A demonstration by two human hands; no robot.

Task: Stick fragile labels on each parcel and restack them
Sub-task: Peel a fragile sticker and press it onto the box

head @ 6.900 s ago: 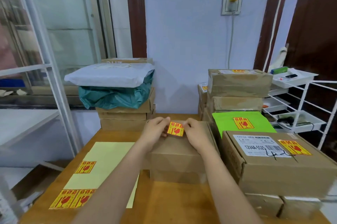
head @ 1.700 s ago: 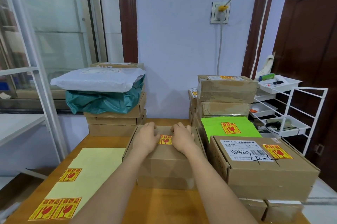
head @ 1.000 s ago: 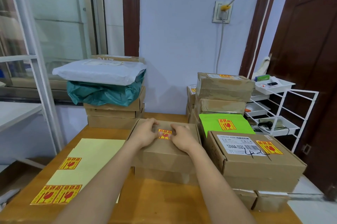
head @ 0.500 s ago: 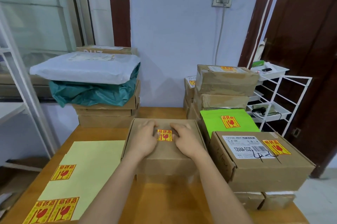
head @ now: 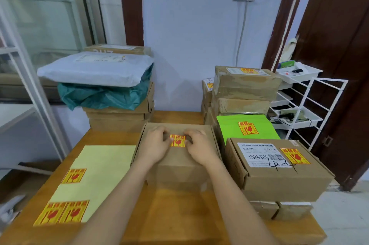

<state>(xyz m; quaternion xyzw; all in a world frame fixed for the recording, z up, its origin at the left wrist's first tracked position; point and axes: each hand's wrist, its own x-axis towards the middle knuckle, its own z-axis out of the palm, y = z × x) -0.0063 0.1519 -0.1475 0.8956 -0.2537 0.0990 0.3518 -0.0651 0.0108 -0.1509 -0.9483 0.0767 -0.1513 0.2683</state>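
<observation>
A brown cardboard parcel [head: 177,167] stands in the middle of the wooden table [head: 175,216]. A yellow and red fragile label [head: 177,141] lies flat on its top. My left hand [head: 154,146] and my right hand [head: 199,148] rest on the parcel top on either side of the label, thumbs pressing at its edges. A pale yellow backing sheet [head: 95,173] with three more labels lies to the left. On the right, labelled parcels are stacked: a brown box [head: 279,173] in front, a green packet [head: 246,128] behind it, more boxes [head: 245,85] at the back.
A pile at the back left holds brown boxes [head: 117,117], a teal bag [head: 103,95] and a white mailer [head: 93,69]. A white wire rack [head: 303,109] stands right of the table beside a dark door. A white metal frame [head: 30,77] is at the left.
The label, held above the parcel seven seconds ago, now lies stuck on its top. Both hands have stayed on the parcel, smoothing the label. The camera has shifted slightly.
</observation>
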